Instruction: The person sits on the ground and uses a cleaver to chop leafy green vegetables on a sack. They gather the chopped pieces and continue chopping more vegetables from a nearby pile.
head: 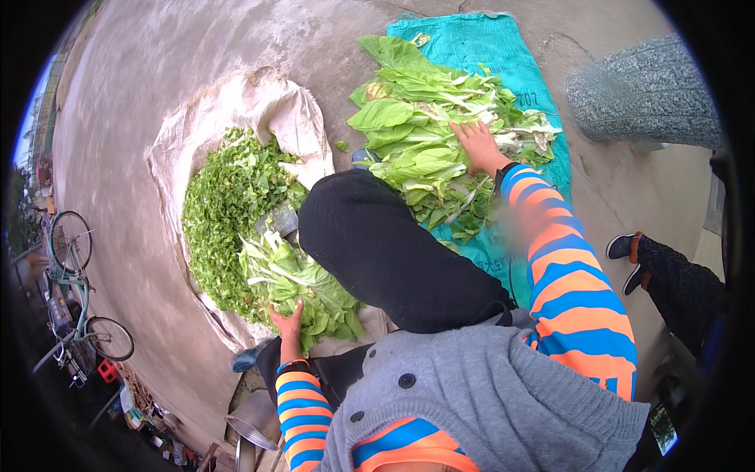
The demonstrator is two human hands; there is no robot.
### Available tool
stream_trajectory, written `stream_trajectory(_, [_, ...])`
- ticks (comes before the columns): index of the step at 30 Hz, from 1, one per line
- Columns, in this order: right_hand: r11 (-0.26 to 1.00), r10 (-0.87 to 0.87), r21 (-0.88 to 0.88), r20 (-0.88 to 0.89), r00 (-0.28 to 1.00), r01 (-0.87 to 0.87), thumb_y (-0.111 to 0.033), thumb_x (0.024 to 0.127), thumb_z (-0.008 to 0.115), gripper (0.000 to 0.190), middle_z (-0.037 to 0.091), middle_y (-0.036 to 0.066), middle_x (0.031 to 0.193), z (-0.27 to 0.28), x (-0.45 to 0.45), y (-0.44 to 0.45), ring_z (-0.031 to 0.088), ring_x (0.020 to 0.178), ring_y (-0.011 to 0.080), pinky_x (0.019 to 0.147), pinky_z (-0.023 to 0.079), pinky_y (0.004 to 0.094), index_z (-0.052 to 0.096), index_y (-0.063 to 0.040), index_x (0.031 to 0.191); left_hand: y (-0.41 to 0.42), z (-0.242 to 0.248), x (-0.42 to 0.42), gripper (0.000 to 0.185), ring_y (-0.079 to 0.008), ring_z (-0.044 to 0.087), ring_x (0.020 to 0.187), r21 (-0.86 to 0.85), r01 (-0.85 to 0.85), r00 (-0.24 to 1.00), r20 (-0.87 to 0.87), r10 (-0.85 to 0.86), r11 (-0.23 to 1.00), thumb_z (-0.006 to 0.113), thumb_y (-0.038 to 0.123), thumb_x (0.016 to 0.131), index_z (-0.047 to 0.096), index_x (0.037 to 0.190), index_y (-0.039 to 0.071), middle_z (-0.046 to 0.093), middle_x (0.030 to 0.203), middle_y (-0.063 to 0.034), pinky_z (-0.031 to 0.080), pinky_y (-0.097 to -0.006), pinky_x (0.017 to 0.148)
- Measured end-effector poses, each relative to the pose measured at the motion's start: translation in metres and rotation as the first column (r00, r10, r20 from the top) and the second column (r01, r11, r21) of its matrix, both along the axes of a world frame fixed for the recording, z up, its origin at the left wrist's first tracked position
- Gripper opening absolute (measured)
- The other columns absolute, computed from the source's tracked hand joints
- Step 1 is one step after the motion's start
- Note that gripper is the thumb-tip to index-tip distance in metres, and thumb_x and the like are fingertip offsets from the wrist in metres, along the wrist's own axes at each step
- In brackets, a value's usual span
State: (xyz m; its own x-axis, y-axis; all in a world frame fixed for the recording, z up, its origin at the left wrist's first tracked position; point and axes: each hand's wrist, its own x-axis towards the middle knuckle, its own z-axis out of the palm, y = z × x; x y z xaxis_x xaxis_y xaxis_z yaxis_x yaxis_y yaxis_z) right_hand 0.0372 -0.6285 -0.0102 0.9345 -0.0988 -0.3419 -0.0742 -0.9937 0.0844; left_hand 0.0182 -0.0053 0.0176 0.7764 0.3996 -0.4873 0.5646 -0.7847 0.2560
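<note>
My left hand [287, 323] touches the near edge of a bunch of whole leafy greens [312, 280], its thumb and fingers apart. That bunch rests beside a heap of chopped greens [227, 206] on a pale woven sack [236, 97]. A broad metal blade [282, 220] shows between the heap and my knee; its handle is hidden. On the other side of my leg, my right hand [479, 148] lies with spread fingers on a larger pile of long-leaved greens [407, 127]. This pile covers part of a teal woven sack [472, 38] that bears printing.
Concrete ground [147, 71] surrounds both sacks. A grey speckled stone-like block [643, 91] stands at the right, above another person's legs [672, 283]. A bicycle [76, 289] is at the far left. Metal basins [256, 419] sit near my left foot.
</note>
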Motion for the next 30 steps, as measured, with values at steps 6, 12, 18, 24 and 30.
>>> stream_trajectory(6, [0.967,-0.081,0.251,0.184,0.98,0.033,-0.012,0.054,0.071,0.04,0.053,0.007,0.089,-0.003,-0.013,-0.004,0.053,0.093,0.0252,0.073,0.041,0.038,0.055,-0.011,0.091,-0.001,0.002,0.0,0.113,-0.0378,0.024,0.13,-0.009,-0.008,1.0,-0.016,0.008,1.0,0.08,0.05,0.06,0.017,0.139,-0.001,0.023,0.139,-0.0274,0.024,-0.0451,0.107])
stream_trajectory(12, [0.903,-0.304,0.379,0.225,0.926,0.205,-0.021,0.054,0.073,0.053,0.061,0.012,0.094,0.047,-0.042,-0.036,0.058,0.091,0.0324,0.077,0.046,0.0415,0.057,-0.009,0.103,-0.003,0.0,0.0,0.114,-0.0374,0.025,0.131,0.027,-0.011,0.999,-0.043,0.012,1.0,0.079,0.052,0.06,0.018,0.139,-0.002,0.023,0.14,-0.028,0.025,-0.0444,0.107])
stream_trajectory(18, [0.596,-0.569,0.728,0.086,0.818,0.339,-0.021,0.059,0.073,0.066,0.066,0.013,0.093,0.085,-0.062,-0.089,0.063,0.086,0.0245,0.08,0.047,0.0328,0.053,-0.009,0.12,0.001,-0.001,0.001,0.116,-0.0375,0.024,0.131,-0.07,-0.001,1.0,0.003,0.001,0.998,0.079,0.052,0.059,0.017,0.139,-0.004,0.022,0.14,-0.0282,0.025,-0.0443,0.107])
stream_trajectory(24, [0.351,-0.61,0.912,0.051,0.791,0.212,-0.007,0.062,0.071,0.058,0.063,0.005,0.102,0.156,-0.047,-0.11,0.058,0.09,0.0127,0.085,0.045,0.0266,0.053,0.001,0.116,0.006,-0.002,-0.005,0.117,-0.0387,0.02,0.132,-0.076,-0.015,0.999,0.037,0.018,0.997,0.078,0.055,0.059,0.016,0.139,-0.004,0.018,0.141,-0.0276,0.022,-0.045,0.108])
stream_trajectory(30, [0.646,-0.221,0.752,0.346,0.912,-0.129,-0.007,0.064,0.07,0.053,0.063,0.005,0.1,0.29,0.026,-0.048,0.056,0.089,0.0112,0.085,0.045,0.0269,0.053,0.001,0.114,0.012,0.001,-0.013,0.114,-0.0401,0.023,0.131,-0.062,-0.049,0.973,0.222,0.061,0.997,0.077,0.055,0.061,0.018,0.139,-0.003,0.023,0.139,-0.0281,0.023,-0.0464,0.107])
